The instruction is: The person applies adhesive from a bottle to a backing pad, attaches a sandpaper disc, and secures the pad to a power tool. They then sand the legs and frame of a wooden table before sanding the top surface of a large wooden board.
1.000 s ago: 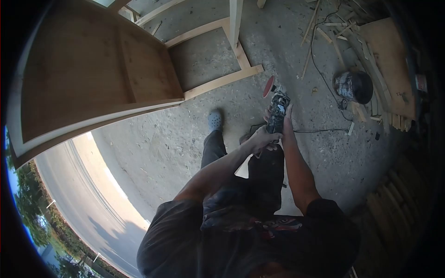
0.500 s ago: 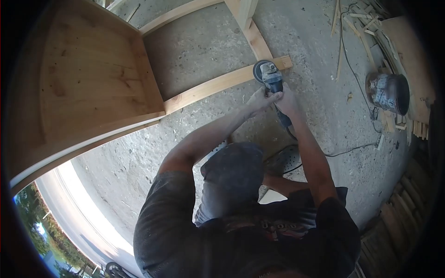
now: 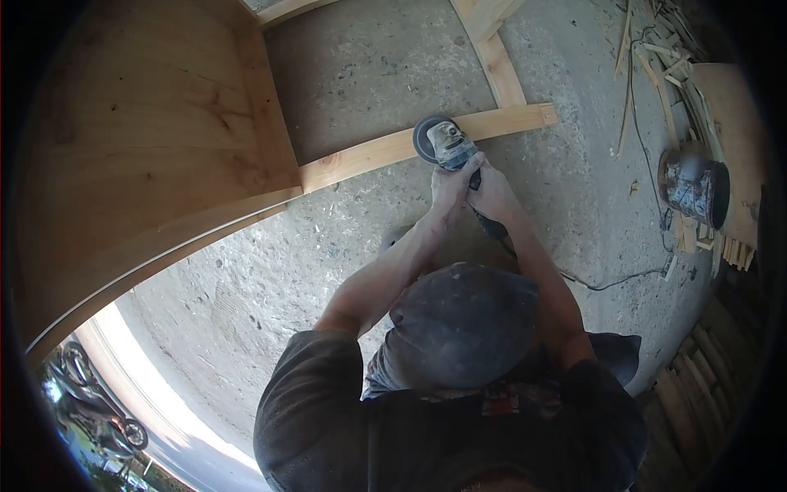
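An angle grinder point(image 3: 450, 145) with a round dark disc point(image 3: 424, 138) is held in both hands, its disc at the wooden rail point(image 3: 369, 156) of a frame on the floor. My left hand point(image 3: 451, 184) wraps around the grinder just behind its head. Beside it, my right hand point(image 3: 492, 195) grips the body, fingers closed. A black cord runs back from the tool, passing under my right forearm. The rail meets a crosspiece point(image 3: 502, 74) near its right end.
A large wooden panel point(image 3: 156, 123) of the same piece stands at left. Rightward are a paint-spattered bucket point(image 3: 687, 187), a power cord point(image 3: 627, 283) and scattered wood strips point(image 3: 656, 70). Stacked boards point(image 3: 697, 377) lie lower right. Outside at lower left stands a motorcycle point(image 3: 102, 402).
The grinder has moved left along the rail, away from the joint with the crosspiece, both hands still holding it. My view has shifted a little.
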{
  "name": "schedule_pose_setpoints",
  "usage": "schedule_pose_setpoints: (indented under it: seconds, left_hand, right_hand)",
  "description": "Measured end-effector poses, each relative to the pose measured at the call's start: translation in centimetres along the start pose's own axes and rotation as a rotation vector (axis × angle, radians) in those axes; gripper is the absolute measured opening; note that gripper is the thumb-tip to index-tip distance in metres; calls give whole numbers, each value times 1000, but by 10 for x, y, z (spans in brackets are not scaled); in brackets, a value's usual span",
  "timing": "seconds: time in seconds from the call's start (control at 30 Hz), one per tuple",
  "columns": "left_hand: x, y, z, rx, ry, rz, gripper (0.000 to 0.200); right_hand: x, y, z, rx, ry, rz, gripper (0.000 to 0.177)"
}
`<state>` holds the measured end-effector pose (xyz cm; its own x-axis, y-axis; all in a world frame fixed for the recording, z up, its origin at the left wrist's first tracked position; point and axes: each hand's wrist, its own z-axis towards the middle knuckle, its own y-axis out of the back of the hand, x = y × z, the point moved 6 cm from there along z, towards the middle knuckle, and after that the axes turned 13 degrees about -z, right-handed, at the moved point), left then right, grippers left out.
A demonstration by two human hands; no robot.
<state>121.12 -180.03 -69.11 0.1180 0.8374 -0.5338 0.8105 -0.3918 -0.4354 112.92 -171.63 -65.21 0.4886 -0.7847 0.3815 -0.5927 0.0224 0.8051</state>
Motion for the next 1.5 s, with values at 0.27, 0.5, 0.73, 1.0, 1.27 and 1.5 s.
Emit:
schedule_pose_setpoints:
  seconds: [0.27, 0.5, 0.73, 1.0, 1.27, 1.5]
  left_hand:
    - [-48, 121, -32, -150, -89, -292, 47]
    - [-35, 131, -25, -265, -104, -94, 59]
    - [-6, 32, -12, -179, 44, 149, 51]
    - [34, -63, 21, -41, 77, 169, 40]
    - [54, -137, 48, 57, 83, 217, 43]
    - [71, -194, 70, 166, 46, 197, 47]
  right_hand:
    - [94, -69, 11, 343, 447, 299, 80]
    - [89, -60, -7, 364, 297, 195, 82]
    - [0, -10, -11, 301, 145, 247, 84]
    - [-87, 37, -6, 238, 3, 266, 81]
    - [-155, 66, 0, 135, -62, 262, 74]
    - [-200, 94, 3, 42, -146, 227, 72]
